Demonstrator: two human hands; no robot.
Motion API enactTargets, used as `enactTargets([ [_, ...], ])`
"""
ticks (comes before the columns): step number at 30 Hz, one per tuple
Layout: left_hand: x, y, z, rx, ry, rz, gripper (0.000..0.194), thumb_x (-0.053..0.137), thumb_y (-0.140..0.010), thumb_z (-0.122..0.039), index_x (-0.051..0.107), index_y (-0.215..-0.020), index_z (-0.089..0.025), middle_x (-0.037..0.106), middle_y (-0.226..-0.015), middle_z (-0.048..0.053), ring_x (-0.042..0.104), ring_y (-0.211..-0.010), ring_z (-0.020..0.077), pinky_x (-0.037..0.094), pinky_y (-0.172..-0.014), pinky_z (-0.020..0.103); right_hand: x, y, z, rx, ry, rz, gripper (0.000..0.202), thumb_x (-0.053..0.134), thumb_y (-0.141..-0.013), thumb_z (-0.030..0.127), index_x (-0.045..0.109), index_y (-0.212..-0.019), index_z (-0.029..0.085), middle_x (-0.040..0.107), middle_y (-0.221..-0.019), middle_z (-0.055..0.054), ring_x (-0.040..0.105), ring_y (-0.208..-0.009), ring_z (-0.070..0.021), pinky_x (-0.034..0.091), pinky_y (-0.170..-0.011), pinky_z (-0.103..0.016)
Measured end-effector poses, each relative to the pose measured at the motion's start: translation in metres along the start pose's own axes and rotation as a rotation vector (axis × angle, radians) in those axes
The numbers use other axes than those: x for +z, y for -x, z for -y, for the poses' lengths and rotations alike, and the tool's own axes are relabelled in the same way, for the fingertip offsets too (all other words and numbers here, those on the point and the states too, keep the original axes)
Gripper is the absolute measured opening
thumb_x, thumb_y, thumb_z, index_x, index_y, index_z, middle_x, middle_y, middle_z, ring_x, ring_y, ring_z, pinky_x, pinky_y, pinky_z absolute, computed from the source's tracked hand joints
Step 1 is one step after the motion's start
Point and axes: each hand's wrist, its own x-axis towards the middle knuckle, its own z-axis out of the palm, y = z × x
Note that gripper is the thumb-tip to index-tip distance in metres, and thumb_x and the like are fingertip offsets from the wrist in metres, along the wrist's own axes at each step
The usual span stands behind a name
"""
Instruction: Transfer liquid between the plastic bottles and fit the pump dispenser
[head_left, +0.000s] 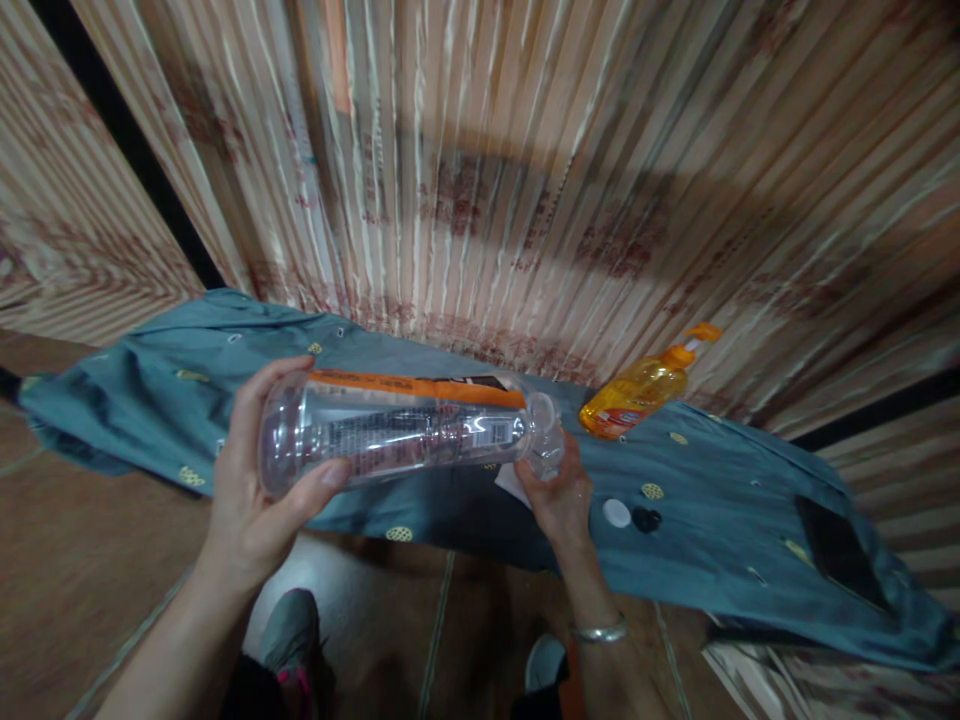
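Observation:
A large clear plastic bottle (405, 430) with an orange-edged printed label lies sideways in the air above the blue-green cloth. My left hand (259, 470) is wrapped around its wide base, thumb on the near side. At the narrow end, my right hand (559, 490) is closed around the clear neck or cap piece (544, 430); its exact shape is hard to make out. Below that hand, part of a white sheet (511, 485) shows on the cloth. To the right stands a yellow pump bottle (637, 393) with an orange pump top.
A patterned blue-green cloth (712, 520) covers the long narrow surface. A white round disc (616, 513) and a small black object (647, 518) lie right of my right hand. A dark flat phone-like object (841, 550) lies farther right. Striped, stacked cardboard-like material (480, 190) rises behind.

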Motion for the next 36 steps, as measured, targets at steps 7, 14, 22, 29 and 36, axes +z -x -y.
enactTargets([
  [7,0.000,0.000,0.002,0.007,-0.024,0.005,0.078,0.081,-0.068,-0.048,0.057,-0.140,-0.032,0.065,-0.124,0.002,0.062,-0.108,0.0252,0.048,-0.088,0.035,0.001,0.000,-0.003,-0.005,-0.001,-0.017,0.071,0.065,-0.068,0.055,0.059,-0.126,0.014,0.075,-0.113,-0.016,0.072,-0.102,-0.0363,0.057,-0.088,-0.050],
  [14,-0.001,0.000,0.003,-0.009,-0.032,0.014,0.078,0.081,-0.069,-0.048,0.056,-0.141,-0.030,0.065,-0.126,0.005,0.062,-0.112,0.0290,0.049,-0.092,0.040,0.002,0.000,-0.005,-0.044,0.006,-0.023,0.068,0.065,-0.071,0.054,0.060,-0.126,0.015,0.075,-0.112,-0.015,0.073,-0.100,-0.0351,0.058,-0.088,-0.050],
  [22,0.001,0.003,-0.005,-0.047,-0.108,0.025,0.070,0.066,-0.078,-0.051,0.051,-0.143,-0.033,0.062,-0.129,0.008,0.062,-0.115,0.0370,0.053,-0.095,0.061,0.001,0.000,-0.004,-0.050,0.007,-0.005,0.067,0.064,-0.073,0.052,0.059,-0.128,0.015,0.074,-0.115,-0.016,0.072,-0.104,-0.0352,0.057,-0.090,-0.050],
  [29,0.001,0.004,-0.008,-0.062,-0.129,0.040,0.069,0.062,-0.080,-0.054,0.048,-0.145,-0.035,0.060,-0.131,0.007,0.060,-0.120,0.0403,0.050,-0.100,0.068,-0.001,0.000,0.001,-0.019,-0.001,-0.006,0.071,0.064,-0.070,0.054,0.059,-0.128,0.014,0.074,-0.117,-0.016,0.071,-0.107,-0.0356,0.056,-0.093,-0.050],
  [36,0.000,0.002,-0.001,-0.019,-0.079,0.024,0.077,0.076,-0.071,-0.053,0.053,-0.142,-0.032,0.063,-0.126,0.006,0.063,-0.111,0.0334,0.053,-0.093,0.051,0.000,0.001,-0.001,-0.003,-0.012,0.000,0.071,0.066,-0.069,0.055,0.060,-0.128,0.016,0.075,-0.115,-0.015,0.072,-0.102,-0.0346,0.057,-0.089,-0.049],
])
